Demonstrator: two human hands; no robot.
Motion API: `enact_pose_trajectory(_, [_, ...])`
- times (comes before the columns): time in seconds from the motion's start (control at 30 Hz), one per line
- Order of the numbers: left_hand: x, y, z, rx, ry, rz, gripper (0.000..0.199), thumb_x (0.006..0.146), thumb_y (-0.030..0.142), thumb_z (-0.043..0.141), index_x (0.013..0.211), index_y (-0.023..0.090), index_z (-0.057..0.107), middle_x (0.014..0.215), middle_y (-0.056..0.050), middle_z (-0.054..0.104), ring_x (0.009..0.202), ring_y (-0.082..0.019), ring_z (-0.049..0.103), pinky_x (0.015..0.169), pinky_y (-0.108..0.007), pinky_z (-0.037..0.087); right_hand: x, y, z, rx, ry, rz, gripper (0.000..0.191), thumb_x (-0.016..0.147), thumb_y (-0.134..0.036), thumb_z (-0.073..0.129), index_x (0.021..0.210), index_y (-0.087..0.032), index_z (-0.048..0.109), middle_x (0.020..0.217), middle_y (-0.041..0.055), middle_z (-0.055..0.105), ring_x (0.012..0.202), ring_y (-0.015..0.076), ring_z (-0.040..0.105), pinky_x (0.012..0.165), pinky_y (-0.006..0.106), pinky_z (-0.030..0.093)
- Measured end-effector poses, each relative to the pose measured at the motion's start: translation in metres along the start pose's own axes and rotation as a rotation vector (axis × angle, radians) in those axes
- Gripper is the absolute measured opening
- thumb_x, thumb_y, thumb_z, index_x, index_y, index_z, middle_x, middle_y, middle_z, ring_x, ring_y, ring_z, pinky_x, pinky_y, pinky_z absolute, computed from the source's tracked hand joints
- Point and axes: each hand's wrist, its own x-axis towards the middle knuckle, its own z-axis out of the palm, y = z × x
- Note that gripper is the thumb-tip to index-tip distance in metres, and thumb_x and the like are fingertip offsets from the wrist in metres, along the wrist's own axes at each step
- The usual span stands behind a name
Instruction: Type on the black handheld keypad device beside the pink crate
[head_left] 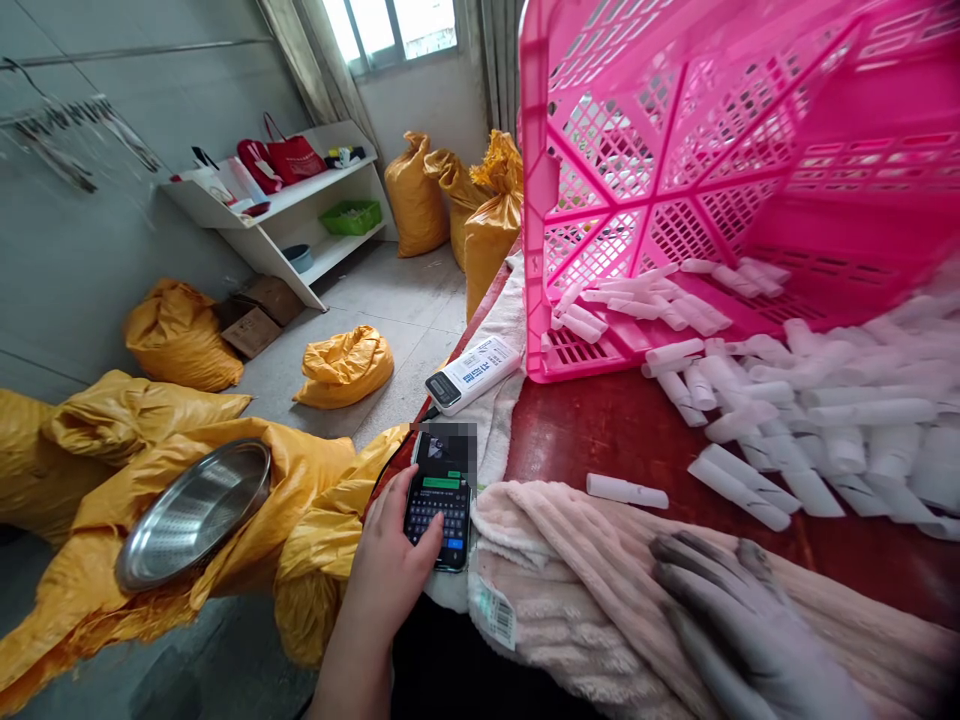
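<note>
Black phone (439, 515) clamped in left hand (386, 570); gloved right hand (742, 625) spread on one pink blanket (547, 570)

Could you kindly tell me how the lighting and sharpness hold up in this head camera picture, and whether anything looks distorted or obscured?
In the head view, daylight blows out the window, wide-angle distortion bows the pink plastic crate, the top of the smartphone is pixelated, and the gloved right hand looks soft with blur.
</note>
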Motion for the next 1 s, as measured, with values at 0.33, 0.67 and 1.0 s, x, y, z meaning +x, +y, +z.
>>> enact_pose_trajectory(0.33, [0.003, -0.016, 0.001, -0.123, 0.015, -0.016, 0.052, 0.084, 0.035, 0.052, 0.134, 0.022, 0.043, 0.136, -0.012, 0.053, 0.121, -0.025, 0.053, 0.102, -0.045, 0.042, -0.003, 0.002, 0.0, -0.008, 0.006, -0.008, 0.024, 0.099, -0.015, 0.034, 0.115, -0.015, 0.052, 0.125, 0.0041, 0.045, 0.117, 0.0224, 0.042, 0.115, 0.033, 0.004])
enact_pose_trajectory(0.67, [0.015, -0.018, -0.001, -0.349, 0.049, -0.111, 0.048, 0.079, 0.036, 0.056, 0.124, 0.02, 0.05, 0.121, -0.01, 0.063, 0.105, -0.021, 0.062, 0.091, -0.037, 0.05, 0.0, 0.001, -0.001, -0.006, -0.002, -0.018, 0.025, 0.099, -0.013, 0.033, 0.117, -0.015, 0.05, 0.125, 0.004, 0.044, 0.118, 0.0216, 0.041, 0.115, 0.035, 0.003])
enact_pose_trajectory(1.0, [0.014, -0.021, 0.0, -0.41, 0.057, -0.102, 0.045, 0.082, 0.034, 0.053, 0.124, 0.021, 0.048, 0.122, -0.01, 0.062, 0.112, -0.021, 0.06, 0.095, -0.037, 0.048, -0.003, 0.002, 0.0, 0.007, -0.005, -0.005, 0.024, 0.099, -0.014, 0.034, 0.116, -0.015, 0.051, 0.126, 0.0043, 0.045, 0.118, 0.022, 0.042, 0.115, 0.034, 0.003])
